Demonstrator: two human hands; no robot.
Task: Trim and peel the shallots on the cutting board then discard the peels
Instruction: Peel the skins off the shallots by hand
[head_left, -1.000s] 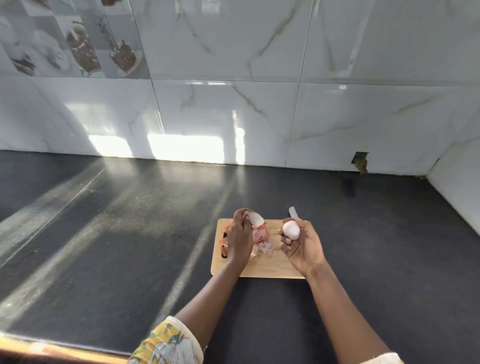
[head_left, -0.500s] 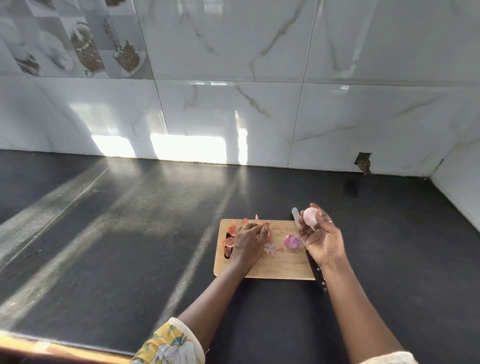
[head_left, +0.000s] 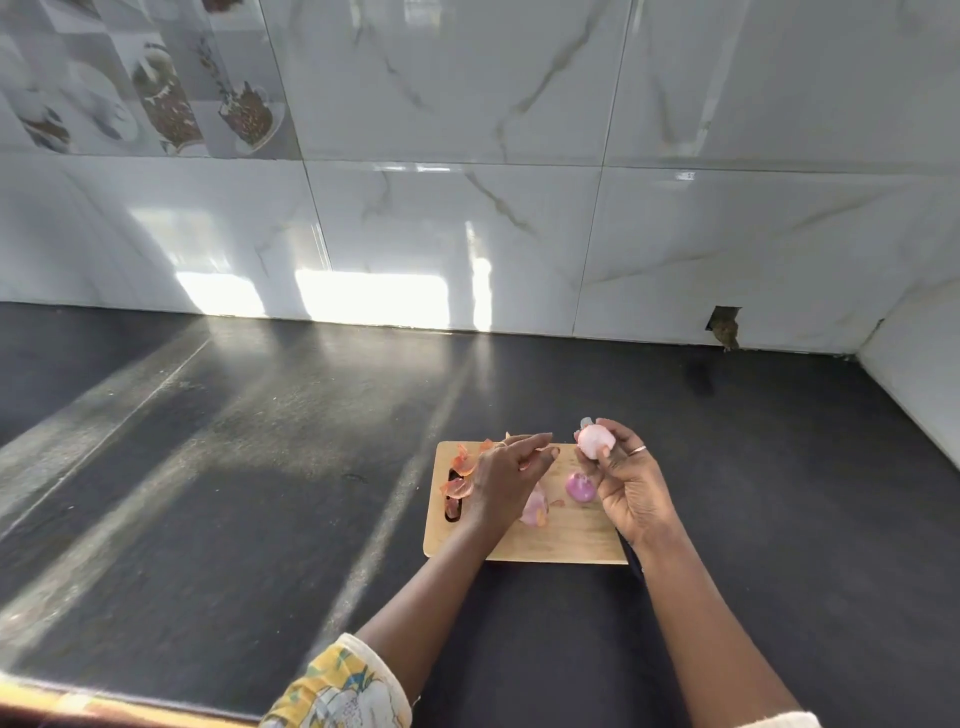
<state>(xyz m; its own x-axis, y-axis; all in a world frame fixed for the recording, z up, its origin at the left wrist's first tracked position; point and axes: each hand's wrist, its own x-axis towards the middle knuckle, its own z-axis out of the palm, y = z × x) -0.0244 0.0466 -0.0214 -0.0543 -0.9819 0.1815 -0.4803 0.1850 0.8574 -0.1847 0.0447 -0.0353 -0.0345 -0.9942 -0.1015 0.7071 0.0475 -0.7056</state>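
A wooden cutting board (head_left: 561, 540) lies on the dark counter. My right hand (head_left: 631, 488) holds a pale peeled shallot (head_left: 596, 441) between thumb and fingers above the board's far right corner. A purple shallot (head_left: 580, 487) sits on the board just left of that hand. My left hand (head_left: 506, 483) hovers over the board's left half, fingers extended, with a thin bit of peel at the fingertips. Reddish peels (head_left: 460, 475) are scattered along the board's left side, and a pinkish piece (head_left: 535, 506) lies under the left hand. A knife tip (head_left: 586, 422) peeks out behind the held shallot.
The black counter (head_left: 260, 467) stretches wide to the left and right of the board. A white marble-tiled wall (head_left: 467, 208) rises behind, with a small hole (head_left: 724, 325) near the right corner. A side wall (head_left: 919, 374) closes the right end.
My left hand has lifted off the peel pile and stretched its fingers toward the right hand. The right hand still holds the peeled shallot and has shifted slightly.
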